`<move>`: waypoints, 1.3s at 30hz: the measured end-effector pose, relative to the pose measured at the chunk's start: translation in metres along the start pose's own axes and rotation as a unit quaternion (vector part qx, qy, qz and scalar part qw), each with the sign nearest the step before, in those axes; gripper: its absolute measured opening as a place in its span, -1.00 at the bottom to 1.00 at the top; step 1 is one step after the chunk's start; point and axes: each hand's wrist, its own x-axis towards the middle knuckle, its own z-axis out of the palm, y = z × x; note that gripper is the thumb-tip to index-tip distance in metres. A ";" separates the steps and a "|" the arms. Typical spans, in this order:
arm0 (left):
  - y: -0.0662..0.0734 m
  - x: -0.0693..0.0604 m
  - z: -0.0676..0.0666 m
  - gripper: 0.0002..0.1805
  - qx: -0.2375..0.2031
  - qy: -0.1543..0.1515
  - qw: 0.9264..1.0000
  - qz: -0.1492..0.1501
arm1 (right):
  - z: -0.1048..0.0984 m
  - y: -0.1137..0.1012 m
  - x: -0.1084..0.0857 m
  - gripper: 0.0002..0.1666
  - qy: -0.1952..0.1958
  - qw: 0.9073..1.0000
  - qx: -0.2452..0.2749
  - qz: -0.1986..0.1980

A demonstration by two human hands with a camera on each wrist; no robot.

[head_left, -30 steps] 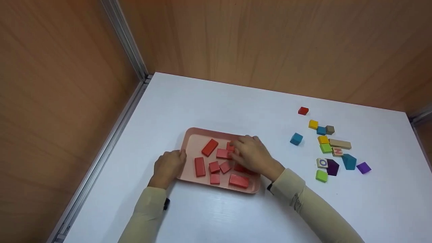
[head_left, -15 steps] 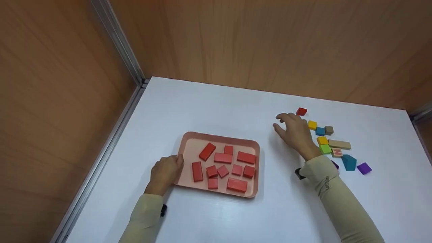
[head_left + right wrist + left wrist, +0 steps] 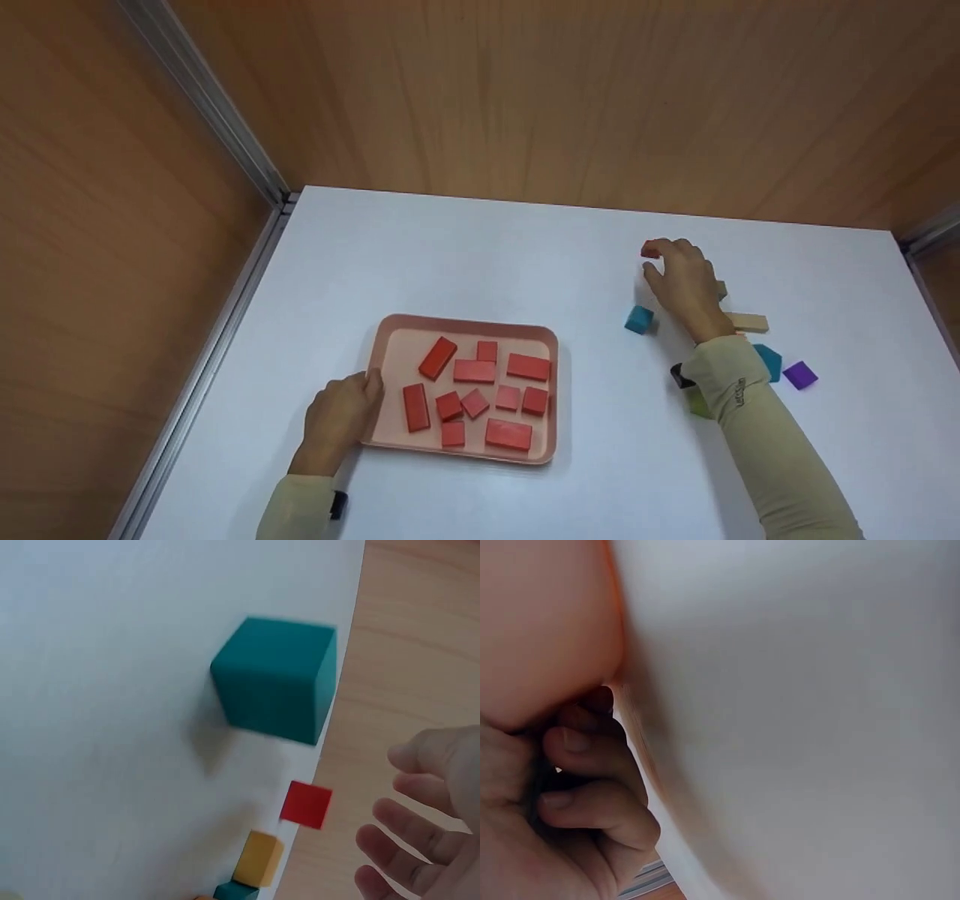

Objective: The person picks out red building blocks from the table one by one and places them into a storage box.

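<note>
A pink tray (image 3: pixel 551 450) holds several red blocks, long ones and small ones. My left hand (image 3: pixel 335 420) grips its left edge. In the left wrist view, curled fingers (image 3: pixel 604 814) show under the tray's underside (image 3: pixel 547 622). At the back right, my right hand (image 3: pixel 682 283) reaches over the table, thumb and fingers spread apart. A red block (image 3: pixel 648 250) shows just beyond its fingertips, partly covered by them in the head view. The right wrist view has the same red block (image 3: pixel 306 804) apart from the loosely bent fingers (image 3: pixel 409 757).
A teal block (image 3: pixel 639 319) stands left of the right wrist. Under and beside the right arm lie a beige plank (image 3: pixel 748 322), a teal piece (image 3: pixel 769 361), a purple block (image 3: pixel 800 375) and a green block (image 3: pixel 700 405). Wood panels (image 3: pixel 525 97) border the table.
My right hand has left the tray, moving right and away to the red block at the back. The left hand stays on the tray's edge. The head view has shifted.
</note>
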 end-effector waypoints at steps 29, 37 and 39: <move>-0.004 -0.029 -0.004 -0.45 -0.001 0.000 1.000 0.014 | 0.004 0.009 -0.013 -0.60 -0.031 0.997 0.015 0.073; -0.007 -0.023 -0.003 -0.46 -0.001 0.002 1.000 0.002 | 0.010 -0.035 -0.035 -0.61 0.031 0.998 0.029 -0.037; -0.006 -0.021 -0.003 -0.46 0.004 0.005 1.000 0.003 | 0.011 -0.046 -0.041 -0.62 0.044 0.996 0.034 -0.063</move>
